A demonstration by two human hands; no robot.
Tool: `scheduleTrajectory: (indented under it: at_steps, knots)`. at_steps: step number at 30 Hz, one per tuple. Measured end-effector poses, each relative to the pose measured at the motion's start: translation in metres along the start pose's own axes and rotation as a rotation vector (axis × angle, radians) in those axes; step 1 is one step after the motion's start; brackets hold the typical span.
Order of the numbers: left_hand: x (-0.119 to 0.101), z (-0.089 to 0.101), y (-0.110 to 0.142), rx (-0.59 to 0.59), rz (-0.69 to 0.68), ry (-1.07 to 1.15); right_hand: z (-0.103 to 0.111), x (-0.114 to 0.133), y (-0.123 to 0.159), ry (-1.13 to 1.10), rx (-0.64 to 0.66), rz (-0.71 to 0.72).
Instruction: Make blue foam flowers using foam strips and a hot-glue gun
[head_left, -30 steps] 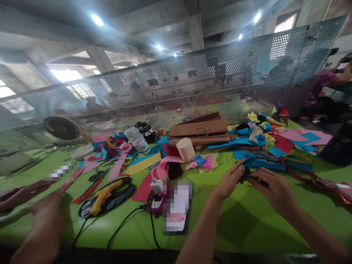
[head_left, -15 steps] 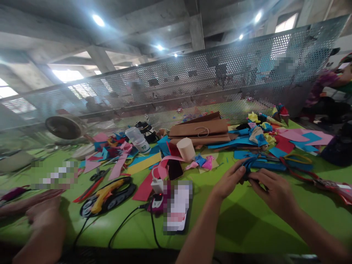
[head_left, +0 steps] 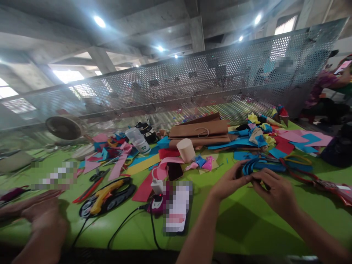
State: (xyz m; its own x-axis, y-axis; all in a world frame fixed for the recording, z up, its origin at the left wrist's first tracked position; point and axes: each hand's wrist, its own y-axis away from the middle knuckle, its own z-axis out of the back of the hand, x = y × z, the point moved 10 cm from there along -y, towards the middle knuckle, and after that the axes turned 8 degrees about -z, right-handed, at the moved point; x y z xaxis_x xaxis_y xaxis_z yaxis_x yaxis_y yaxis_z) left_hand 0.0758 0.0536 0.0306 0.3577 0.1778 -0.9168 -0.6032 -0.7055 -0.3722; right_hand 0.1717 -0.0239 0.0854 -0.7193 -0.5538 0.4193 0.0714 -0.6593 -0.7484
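Observation:
My left hand (head_left: 228, 181) and my right hand (head_left: 275, 190) meet over the green table (head_left: 247, 223), right of centre. Both pinch a curled blue foam strip (head_left: 249, 167). The left thumb and fingers close on its near end, and the right fingers grip it from the other side. More blue strips (head_left: 271, 167) lie just behind my hands. Small folded blue and pink pieces (head_left: 203, 161) sit to the left of them.
Another person's hands (head_left: 41, 214) rest at the left edge. A yellow glue gun (head_left: 107, 192) on a black stand, red-handled scissors (head_left: 92, 183), a blurred phone (head_left: 177, 207), cables, a foam cylinder (head_left: 185, 149), brown paper bags (head_left: 199, 130) and coloured scraps cover the table. A perforated metal screen (head_left: 192, 84) stands behind.
My hands have turned the blue strip so its loop shows more above my left fingers. The other person's hands at the left drew closer together and lower.

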Motion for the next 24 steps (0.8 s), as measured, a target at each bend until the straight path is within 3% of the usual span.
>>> scheduleTrajectory:
  at_steps: [9,24]
  knots:
    - [0.016,0.010,0.004,-0.033,0.110,0.005,0.002,0.005,0.000,-0.058,0.001,0.008]
    - [0.021,0.015,0.007,-0.076,0.143,0.001,-0.001,0.003,-0.003,-0.102,0.035,0.007]
